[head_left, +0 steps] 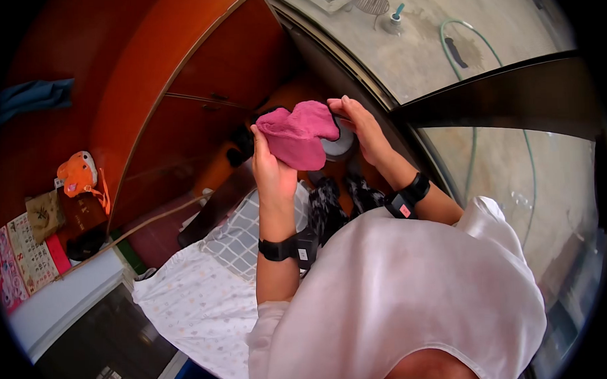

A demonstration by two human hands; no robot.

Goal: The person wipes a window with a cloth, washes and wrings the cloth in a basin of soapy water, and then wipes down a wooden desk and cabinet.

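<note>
I have the pink cloth [305, 136] up in the air in front of the body, above a pale round thing [340, 148] lower down that I can only partly see. My left hand [272, 169] is closed on its near left side, thumb along the edge and the other fingers hidden underneath. My right hand [363, 124] is at the dark-edged far right side, fingers nearly straight; I cannot tell whether they pinch the fabric or only lie beside it.

The cloth looks soft and thick, with a fold across its middle, so I'd judge that a light left hold is enough; squeezing would only bunch it. To work it well, I'd take the dark edge between right thumb and fingertips and ease it outward, not tug. I'd also watch the wrist boxes, left [305, 248] and right [404, 206], for snags on loose fabric.
</note>
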